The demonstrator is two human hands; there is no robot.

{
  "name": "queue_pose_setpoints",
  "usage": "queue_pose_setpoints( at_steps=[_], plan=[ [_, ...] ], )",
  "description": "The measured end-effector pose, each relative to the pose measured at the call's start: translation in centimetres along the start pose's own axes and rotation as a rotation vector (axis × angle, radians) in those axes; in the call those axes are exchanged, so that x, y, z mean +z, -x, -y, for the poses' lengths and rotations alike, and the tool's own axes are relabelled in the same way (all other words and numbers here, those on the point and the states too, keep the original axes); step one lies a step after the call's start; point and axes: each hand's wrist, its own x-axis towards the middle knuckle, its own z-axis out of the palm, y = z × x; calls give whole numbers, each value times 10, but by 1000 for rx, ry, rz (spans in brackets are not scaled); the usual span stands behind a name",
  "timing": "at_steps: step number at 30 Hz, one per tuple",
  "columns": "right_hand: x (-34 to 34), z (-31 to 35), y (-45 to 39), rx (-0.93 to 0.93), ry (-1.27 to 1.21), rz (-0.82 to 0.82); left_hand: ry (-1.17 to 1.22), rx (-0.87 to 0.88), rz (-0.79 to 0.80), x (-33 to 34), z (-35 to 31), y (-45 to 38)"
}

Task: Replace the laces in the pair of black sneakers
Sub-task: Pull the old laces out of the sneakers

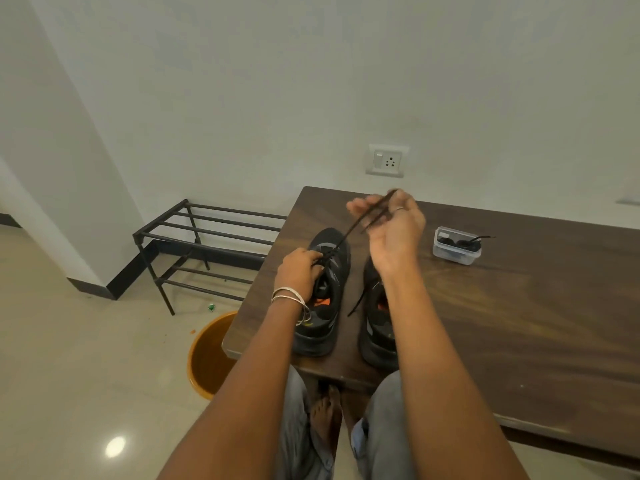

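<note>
Two black sneakers stand side by side, toes away from me, on the dark wooden table (519,323). My left hand (299,271) grips the left sneaker (327,299) at its lacing. My right hand (391,223) is raised above the shoes and pinches a black lace (349,232), which runs taut down to the left sneaker's eyelets. The right sneaker (377,330) is partly hidden by my right forearm; a loose lace (360,299) hangs from its side.
A clear plastic box (456,245) with black laces inside sits on the table to the right of the shoes. An orange bucket (207,355) stands on the floor by the table's left corner. A black metal shoe rack (207,244) stands against the wall.
</note>
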Motion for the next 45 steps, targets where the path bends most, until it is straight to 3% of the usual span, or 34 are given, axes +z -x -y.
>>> queue_pose_setpoints(
  at_steps=[2, 3, 4, 6, 9, 11, 13, 18, 23, 27, 29, 30, 32, 34, 37, 40, 42, 45],
  plan=[
    [-7, 9, -3, -25, -132, -27, -1, -8, -13, -1, -1, 1],
    [-13, 7, -6, -48, -80, -59, 2, -12, -13, 0, -1, 2],
    [-18, 4, -9, -82, 68, -88, 11, -12, -16, 0, -1, 2],
    [-25, -7, -14, -154, 624, -75, 51, -7, -27, 2, 0, 1],
    [-35, -31, -19, -110, 1355, 282, 128, -12, -100, 7, 3, 3],
    [-41, -49, -19, -21, 1703, 454, 178, -35, -174, 14, 8, 3],
    [-38, -55, -19, 44, 1859, 483, 208, -50, -228, 18, 10, 1],
    [-30, -51, -22, -88, 1871, 415, 131, -37, -252, 22, 14, -4],
    [-20, -41, -19, 83, 851, 139, 91, -14, -248, 21, 15, -3],
    [-19, -46, -18, 244, 565, 256, 113, -25, -264, 21, 15, -1],
    [-26, -52, -21, 277, 682, 347, 136, -51, -255, 21, 16, -1],
    [-28, -53, -22, 229, 883, 362, 163, -72, -247, 21, 15, -1],
    [-32, -56, -25, 73, 1358, 284, 250, -124, -253, 20, 13, 0],
    [-34, -57, -25, -43, 1624, 118, 385, -194, -235, 20, 12, 0],
    [-38, -57, -25, -239, 1575, 53, 688, -344, -148, 22, 7, -1],
    [-38, -61, -25, -39, 1462, 272, 1010, -445, -79, 19, 3, -2],
    [-39, -70, -23, 54, 1627, 407, 1221, -467, -73, 15, 1, -2],
    [-39, -78, -24, 60, 1771, 420, 1379, -444, -105, 7, -1, -1]
  ],
)
